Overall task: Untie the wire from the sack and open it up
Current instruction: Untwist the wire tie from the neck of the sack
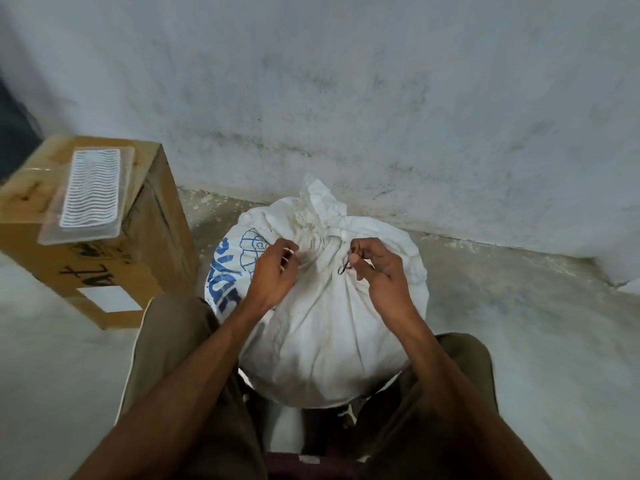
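Kneeling or squatting, khaki-trousered legs point(180, 368) framing the bottom of view, forearms reaching forward over them. Sitting between the knees on the concrete floor point(519, 306): the white sack point(322, 341), full and rounded, blue print on its left flank, neck bunched and twisted at the far top against the grey wall point(346, 98). Standing off to the left, well apart: a cardboard box point(138, 237) carrying a clear plastic tray point(88, 192) on top.

Left hand point(273, 271) resting at the gathered neck, fingers curled and seeming to be pinching folds of cloth; grip partly hidden. Right hand point(377, 268) pinching the dark wire point(344, 266) between thumb and fingertips, one loose hooked end dangling just below.

Untying step under way, judging by this: wire apparently encircling the neck, mouth closed. Next move likely calling for unwinding the twist, steadying the neck meanwhile, then spreading the mouth open.
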### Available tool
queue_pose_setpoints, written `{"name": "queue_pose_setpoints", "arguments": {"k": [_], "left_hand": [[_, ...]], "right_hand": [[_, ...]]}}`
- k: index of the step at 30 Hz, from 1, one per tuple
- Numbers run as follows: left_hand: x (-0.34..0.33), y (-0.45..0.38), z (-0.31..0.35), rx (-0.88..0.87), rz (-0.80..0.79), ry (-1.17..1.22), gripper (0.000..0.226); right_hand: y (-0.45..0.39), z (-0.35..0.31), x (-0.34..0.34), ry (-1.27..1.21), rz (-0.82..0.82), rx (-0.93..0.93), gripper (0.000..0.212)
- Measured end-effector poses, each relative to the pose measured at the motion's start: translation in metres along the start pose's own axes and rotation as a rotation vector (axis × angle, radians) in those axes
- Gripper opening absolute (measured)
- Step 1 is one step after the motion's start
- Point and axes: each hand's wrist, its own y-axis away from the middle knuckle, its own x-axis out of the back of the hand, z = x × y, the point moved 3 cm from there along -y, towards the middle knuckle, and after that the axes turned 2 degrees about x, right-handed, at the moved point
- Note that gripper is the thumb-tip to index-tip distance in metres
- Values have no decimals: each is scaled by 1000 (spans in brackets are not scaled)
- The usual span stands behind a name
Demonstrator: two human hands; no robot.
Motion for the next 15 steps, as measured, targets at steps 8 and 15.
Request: {"name": "queue_pose_setpoints", "arguments": {"k": [8,15], "left_hand": [[47,37,40,281,-12,488,15],[86,30,80,44,-13,229,19]], "right_hand": [[-23,-83,-23,-83,-12,63,5],[-57,-99,-76,-250,-28,-9,6]]}}
